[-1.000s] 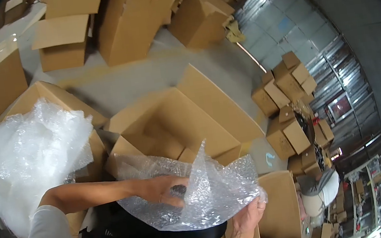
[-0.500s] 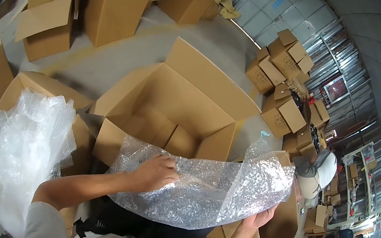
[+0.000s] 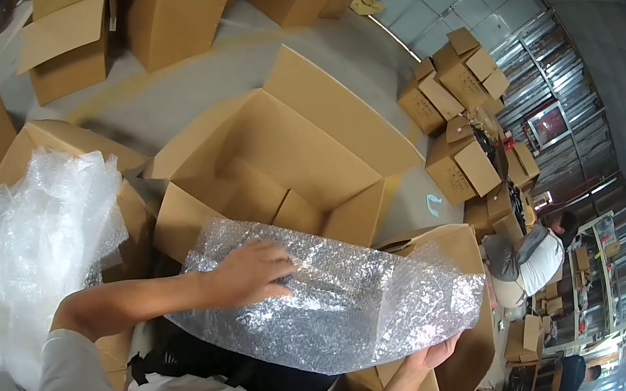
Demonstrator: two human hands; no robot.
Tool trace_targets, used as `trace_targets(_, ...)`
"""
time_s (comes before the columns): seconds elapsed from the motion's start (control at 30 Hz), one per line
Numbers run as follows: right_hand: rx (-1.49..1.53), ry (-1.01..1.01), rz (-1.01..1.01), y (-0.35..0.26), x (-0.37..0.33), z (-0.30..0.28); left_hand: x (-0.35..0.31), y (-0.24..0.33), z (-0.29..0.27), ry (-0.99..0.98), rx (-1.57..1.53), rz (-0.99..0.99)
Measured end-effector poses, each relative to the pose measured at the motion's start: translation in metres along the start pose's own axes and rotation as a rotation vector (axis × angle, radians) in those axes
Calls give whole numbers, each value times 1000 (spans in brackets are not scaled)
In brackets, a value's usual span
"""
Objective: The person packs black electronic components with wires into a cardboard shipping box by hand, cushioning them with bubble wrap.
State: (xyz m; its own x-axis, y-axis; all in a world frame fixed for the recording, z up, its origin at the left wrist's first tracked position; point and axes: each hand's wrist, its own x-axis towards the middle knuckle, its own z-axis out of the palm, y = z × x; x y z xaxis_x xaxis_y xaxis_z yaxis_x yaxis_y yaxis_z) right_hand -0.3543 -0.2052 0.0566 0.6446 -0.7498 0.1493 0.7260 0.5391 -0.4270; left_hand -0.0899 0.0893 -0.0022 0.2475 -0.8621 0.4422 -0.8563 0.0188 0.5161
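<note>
A shiny sheet of bubble wrap [image 3: 320,302] spans the space in front of me, by the near side of a large open cardboard box [image 3: 245,169]. On its left part lies my left hand [image 3: 250,272], fingers and thumb apart, resting on top of the sheet. My right hand [image 3: 434,353] grips the sheet's lower right edge; some of its fingers are hidden by the plastic. The large box stands with flaps up, and I see bare cardboard inside it.
A pile of clear bubble wrap [image 3: 37,250] fills an open box at the left. Another open box [image 3: 467,350] stands close at the right. Tall boxes [image 3: 183,14] line the back, with stacked boxes [image 3: 447,96] farther right. A person [image 3: 535,264] bends near shelves.
My left hand has opened from a closed grip over the sheet. The bubble wrap lies flatter, its right end lower. The person at the right has shifted and another person shows below.
</note>
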Motion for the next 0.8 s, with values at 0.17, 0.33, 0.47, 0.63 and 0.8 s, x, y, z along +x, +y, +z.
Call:
trace_targets(0.17, -87, -141, 62, -6, 5, -13, 44, -36, 1, -8, -214, -277)
trace_targets(0.33, -978, -54, -97, -92, 26, -46, 84, -22, -52, -134, -358, -67)
trace_targets(0.47, -1421, -60, -743, -11, 16, 144, 117, 31, -109, 10, 10, 276)
trace_targets(0.63, -2244, -1115, -544, 80, 78, 183, 137, 52, -152, -81, 254, 360)
trace_targets(0.8, -2427, -855, -262, 72, 155, 88, 129, -35, -163, -173, 592, 288)
